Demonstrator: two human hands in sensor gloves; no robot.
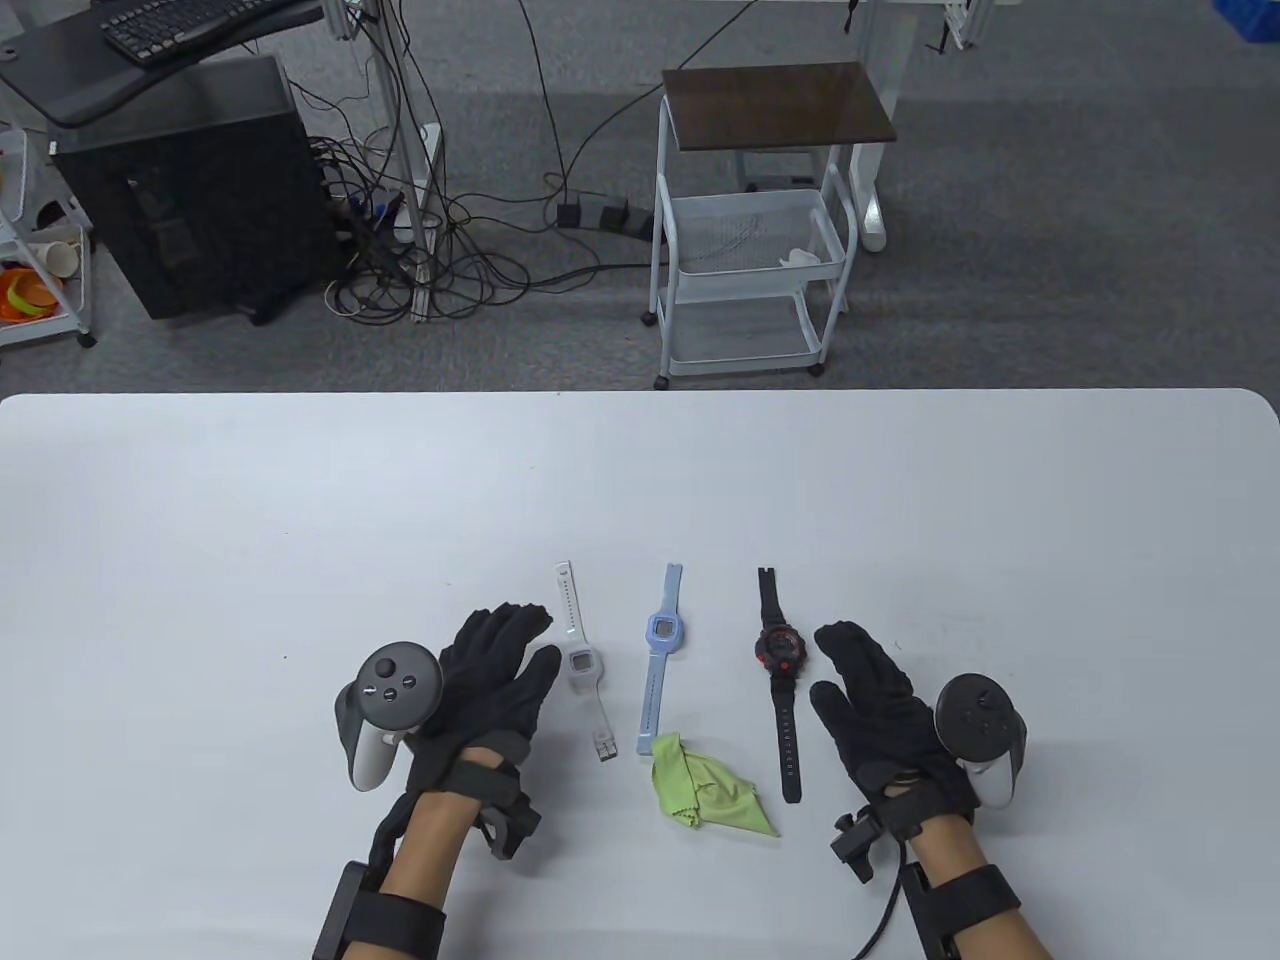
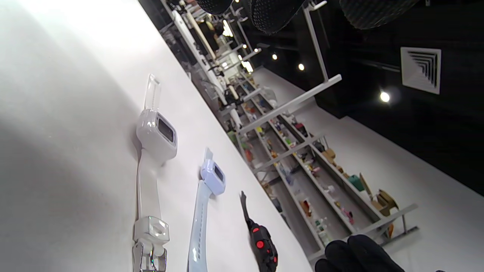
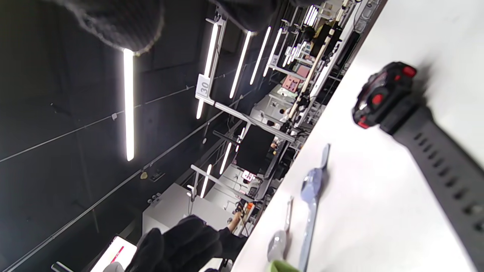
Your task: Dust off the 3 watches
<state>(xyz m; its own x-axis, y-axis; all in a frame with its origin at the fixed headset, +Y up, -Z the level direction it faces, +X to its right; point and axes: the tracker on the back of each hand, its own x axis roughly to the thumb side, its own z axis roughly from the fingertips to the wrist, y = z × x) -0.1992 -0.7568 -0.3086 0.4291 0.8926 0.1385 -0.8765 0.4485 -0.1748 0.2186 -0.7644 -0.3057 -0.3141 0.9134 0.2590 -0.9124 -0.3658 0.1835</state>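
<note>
Three watches lie side by side on the white table (image 1: pixel 300 500): a white watch (image 1: pixel 581 662), a light blue watch (image 1: pixel 660 650) and a black and red watch (image 1: pixel 779 670). A crumpled green cloth (image 1: pixel 705 790) lies just in front of the blue strap's near end. My left hand (image 1: pixel 500 660) rests edge-on left of the white watch, fingers straight, holding nothing. On the far side of the row, my right hand (image 1: pixel 865 690) rests right of the black watch, fingers relaxed and empty. The left wrist view shows the white watch (image 2: pixel 157 134), blue watch (image 2: pixel 211 181) and black watch (image 2: pixel 264 247).
Beyond the table's far edge stand a white wire trolley (image 1: pixel 750 220) with a dark top, a black computer case (image 1: pixel 190 190) and tangled cables (image 1: pixel 420 250) on the grey floor.
</note>
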